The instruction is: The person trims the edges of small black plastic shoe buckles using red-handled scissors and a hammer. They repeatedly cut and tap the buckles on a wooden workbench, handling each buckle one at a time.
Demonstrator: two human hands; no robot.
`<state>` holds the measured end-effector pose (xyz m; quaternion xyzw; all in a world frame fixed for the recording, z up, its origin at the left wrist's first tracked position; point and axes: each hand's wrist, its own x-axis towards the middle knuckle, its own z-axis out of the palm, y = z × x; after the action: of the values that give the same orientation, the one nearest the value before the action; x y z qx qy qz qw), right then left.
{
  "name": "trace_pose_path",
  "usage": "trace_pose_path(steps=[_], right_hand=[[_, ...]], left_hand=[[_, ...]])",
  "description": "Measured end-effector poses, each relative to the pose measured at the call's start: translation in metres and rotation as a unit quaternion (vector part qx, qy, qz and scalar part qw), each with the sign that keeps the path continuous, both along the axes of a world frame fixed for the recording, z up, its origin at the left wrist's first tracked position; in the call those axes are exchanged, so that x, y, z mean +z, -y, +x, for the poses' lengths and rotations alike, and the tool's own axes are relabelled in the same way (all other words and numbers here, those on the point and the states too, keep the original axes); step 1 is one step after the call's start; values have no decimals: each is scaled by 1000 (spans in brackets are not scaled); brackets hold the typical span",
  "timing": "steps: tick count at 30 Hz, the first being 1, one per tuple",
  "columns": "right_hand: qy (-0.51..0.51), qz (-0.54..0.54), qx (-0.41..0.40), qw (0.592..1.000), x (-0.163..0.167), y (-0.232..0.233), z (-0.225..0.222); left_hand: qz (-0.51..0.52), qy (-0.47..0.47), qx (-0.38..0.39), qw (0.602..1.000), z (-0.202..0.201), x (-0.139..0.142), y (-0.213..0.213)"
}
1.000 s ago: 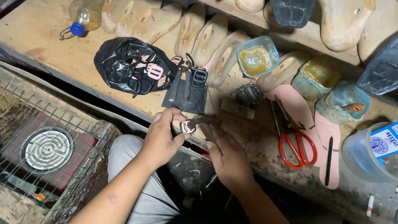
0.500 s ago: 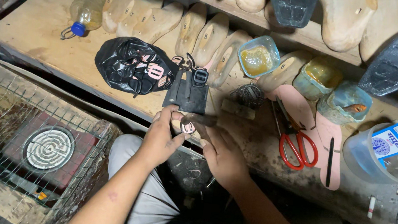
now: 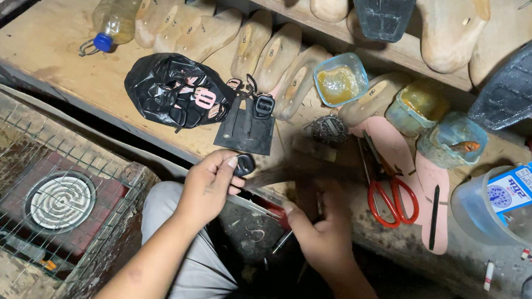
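Note:
My left hand [image 3: 207, 186] pinches a small black buckle-like piece [image 3: 244, 164] at the front edge of the wooden bench [image 3: 55, 49]. My right hand [image 3: 322, 234] is just to its right and lower, closed around a long brownish tool [image 3: 304, 171] that is blurred by motion and points toward the small piece. Just beyond my hands a flat black leather piece [image 3: 245, 130] lies on the bench with a black buckle [image 3: 263, 106] at its top. To its left sits a black plastic bag [image 3: 165, 86] holding pink buckles [image 3: 204, 98].
Red-handled scissors [image 3: 394, 198] lie on a pink insole [image 3: 437, 191] to the right. Wooden shoe lasts [image 3: 271, 55], glue tubs [image 3: 341, 79], a plastic bottle [image 3: 115, 11] and a clear jar with a blue box [image 3: 517, 197] line the bench. A wire cage over a coil heater [image 3: 60, 202] stands at lower left.
My right hand has drawn away from the small piece and now grips a blurred tool. My left hand stays at the bench edge with the piece.

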<state>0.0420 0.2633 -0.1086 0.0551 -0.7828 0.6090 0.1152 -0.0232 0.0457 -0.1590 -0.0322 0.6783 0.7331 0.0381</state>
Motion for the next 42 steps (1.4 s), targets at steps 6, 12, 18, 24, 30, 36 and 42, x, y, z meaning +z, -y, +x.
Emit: trace_pose_path(steps=[6,12,18,24,30,36,42], right_hand=[[30,89,59,994,15,11,12],[-156,156,101,970,26,19,10],[-186,222,116,950,29,20,11],[-165,267,159,936,34,14,11],[-23,183,132,974,37,14,9],[-211,247,100,941,39,16,16],[-245,272,116,923,35,19,14]], left_hand=[[50,-23,-16,998,13,16,2],[56,22,-21,998,21,32,3],[45,42,-30,998,24,41,-1],[-18,-29,-110,993,36,59,3],[-175,-235,-96,951,45,74,2],[-4,-46,-44,998,30,57,0],[6,7,-57,998,28,36,3]])
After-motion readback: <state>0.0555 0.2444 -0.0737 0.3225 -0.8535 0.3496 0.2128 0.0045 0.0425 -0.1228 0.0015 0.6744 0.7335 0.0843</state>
